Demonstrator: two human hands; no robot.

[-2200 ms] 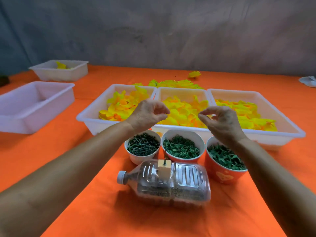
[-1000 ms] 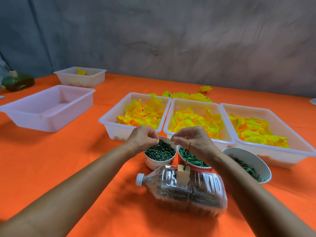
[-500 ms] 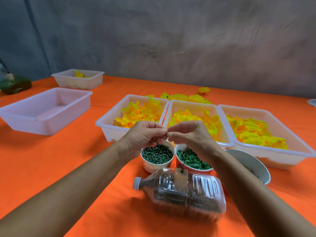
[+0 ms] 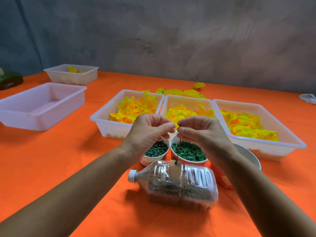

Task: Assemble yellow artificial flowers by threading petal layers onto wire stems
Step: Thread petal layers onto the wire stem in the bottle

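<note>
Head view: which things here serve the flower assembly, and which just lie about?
In use:
right hand pinching wire stem
left hand
petal trays
cup of green rings
bottle stand

Lying about:
empty tray
far tray
white object

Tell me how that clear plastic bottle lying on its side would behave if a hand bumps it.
The clear plastic bottle lying on its side looks packed with dark granular fill, so it is probably heavy and would resist a light bump. Its flattish, ribbed panels suggest it would slide rather than roll. The thin wire stem standing in the block on top would likely wobble.
</note>
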